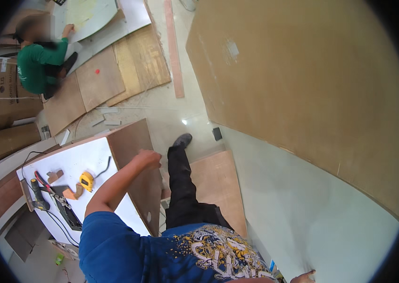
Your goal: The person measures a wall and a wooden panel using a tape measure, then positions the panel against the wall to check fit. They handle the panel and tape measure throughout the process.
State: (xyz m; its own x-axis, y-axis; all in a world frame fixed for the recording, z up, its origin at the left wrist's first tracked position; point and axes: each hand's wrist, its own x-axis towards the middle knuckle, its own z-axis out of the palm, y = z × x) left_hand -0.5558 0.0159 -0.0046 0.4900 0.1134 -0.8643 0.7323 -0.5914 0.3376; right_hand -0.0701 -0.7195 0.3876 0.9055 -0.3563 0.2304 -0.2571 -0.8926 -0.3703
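Observation:
My left hand (150, 159) is held out beside the brown side of a white-topped wooden cabinet (133, 141). Its fingers are curled in and nothing shows in them. At the bottom edge, my right hand (303, 278) is only partly in the picture, with a finger stretched out against a large pale smooth panel (312, 207). On the white top lie a yellow tape measure (87, 181), an orange-brown block (73, 192), a small brown wooden piece (54, 176), a red-handled tool (41, 178) and a corded power tool (39, 195).
A big brown board (298, 89) takes up the upper right. Thin plywood (216, 184) lies by my leg, and a dark block (217, 134) sits on the floor. At the far left a co-worker in green (39, 66) crouches on wooden sheets (100, 78) beside cardboard boxes (11, 96).

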